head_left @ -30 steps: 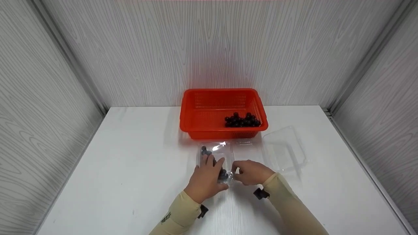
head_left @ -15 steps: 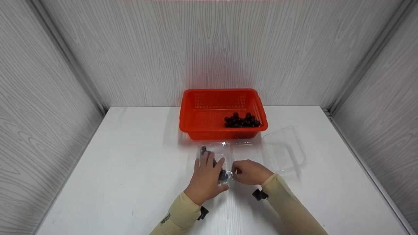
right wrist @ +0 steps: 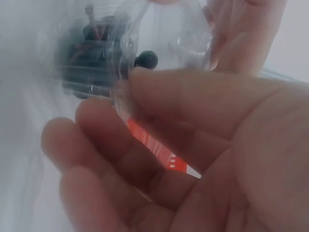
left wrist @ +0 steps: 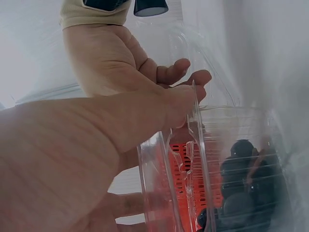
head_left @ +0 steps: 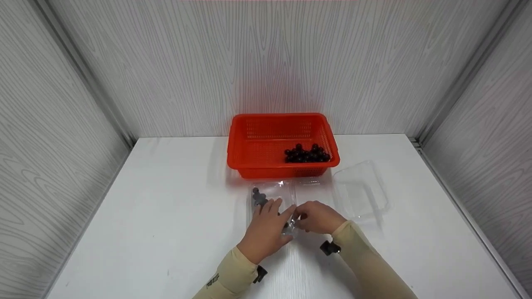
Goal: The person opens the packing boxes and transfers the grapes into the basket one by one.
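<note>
A clear plastic clamshell box (head_left: 272, 189) with dark grapes (head_left: 258, 197) inside lies on the table. Spread over its top is my left hand (head_left: 265, 230), fingers fairly straight, reaching toward the near right corner. At that corner my right hand (head_left: 318, 218) pinches the box's edge between thumb and curled fingers. In the left wrist view, two clear rims (left wrist: 200, 145) of the box stand slightly apart, with the grapes (left wrist: 239, 193) to one side. The right wrist view has the thumb (right wrist: 193, 96) against the rim, near a single grape (right wrist: 147, 59).
Behind the box stands a red plastic basket (head_left: 276, 173) with more dark grapes (head_left: 306, 155) at its right end. Another clear plastic tray or lid (head_left: 357, 187) lies to the right. Grey wood-grain panels (head_left: 270, 62) close off the back and sides.
My left hand has slid right and a little nearer along the box, toward the right hand, uncovering more grapes at the far left. The right hand has stayed at the corner.
</note>
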A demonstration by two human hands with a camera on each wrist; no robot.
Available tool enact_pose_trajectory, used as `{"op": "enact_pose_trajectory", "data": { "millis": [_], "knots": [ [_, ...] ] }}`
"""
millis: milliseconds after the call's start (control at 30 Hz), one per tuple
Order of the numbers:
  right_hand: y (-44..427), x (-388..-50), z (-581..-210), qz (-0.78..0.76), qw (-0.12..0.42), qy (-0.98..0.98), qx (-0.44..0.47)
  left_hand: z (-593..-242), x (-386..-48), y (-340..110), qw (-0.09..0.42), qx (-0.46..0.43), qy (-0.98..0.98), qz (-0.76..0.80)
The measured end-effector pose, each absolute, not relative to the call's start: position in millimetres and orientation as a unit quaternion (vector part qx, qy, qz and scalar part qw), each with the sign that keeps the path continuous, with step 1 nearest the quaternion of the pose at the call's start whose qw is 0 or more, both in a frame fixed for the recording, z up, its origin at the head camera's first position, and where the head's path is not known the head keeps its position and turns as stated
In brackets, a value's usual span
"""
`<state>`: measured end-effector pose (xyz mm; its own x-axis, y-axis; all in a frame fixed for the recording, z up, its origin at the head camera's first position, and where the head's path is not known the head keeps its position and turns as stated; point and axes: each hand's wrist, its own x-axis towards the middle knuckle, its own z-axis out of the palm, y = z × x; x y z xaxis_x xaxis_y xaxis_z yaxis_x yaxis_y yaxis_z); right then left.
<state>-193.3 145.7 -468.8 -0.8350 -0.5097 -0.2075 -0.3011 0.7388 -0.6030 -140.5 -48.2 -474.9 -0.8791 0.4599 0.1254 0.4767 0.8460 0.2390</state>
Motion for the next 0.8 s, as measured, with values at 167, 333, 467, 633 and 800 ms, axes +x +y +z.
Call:
{"op": "enact_pose_trajectory", "data": {
  "millis": [167, 333, 467, 633, 800],
  "knots": [
    [145.3, -192.7, -471.9, -0.300, 0.195, 0.908, -0.217, -476.3, -141.4, -48.6, 0.034, -0.244, -0.960, -0.132],
    [144.2, -192.1, -475.0, -0.294, 0.193, 0.911, -0.216, -477.2, -142.1, -49.4, 0.031, -0.243, -0.960, -0.132],
    [143.6, -191.2, -476.6, -0.286, 0.193, 0.913, -0.218, -477.8, -142.2, -49.4, 0.031, -0.245, -0.960, -0.131],
    [143.5, -190.4, -475.2, -0.277, 0.188, 0.916, -0.223, -477.6, -141.5, -49.2, 0.042, -0.247, -0.960, -0.124],
    [141.7, -190.4, -471.3, -0.262, 0.167, 0.922, -0.230, -476.6, -142.4, -49.6, 0.042, -0.248, -0.960, -0.124]
  ]
}}
